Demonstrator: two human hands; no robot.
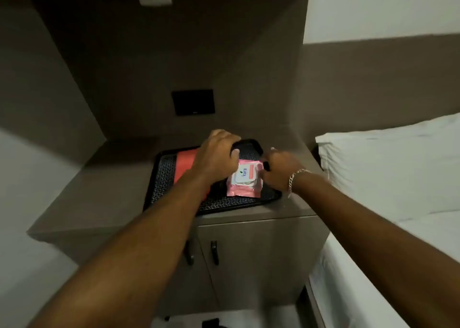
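Tray (161, 178) on cabinet (99, 203): left hand (219, 153) grips its far rim, right hand (281, 168) its right rim; wipes pack (245, 178) lies between them, red item (185, 163) left.

L hand (217, 154), R hand (280, 169) curled

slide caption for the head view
Left hand and right hand grip a tray holding a pink wipes pack on a cabinet.

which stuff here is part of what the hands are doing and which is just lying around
In use: left hand and right hand gripping the black tray, carrying pink wipes pack and red flat item.
Lying about: bedside cabinet, pillow, black wall panel.
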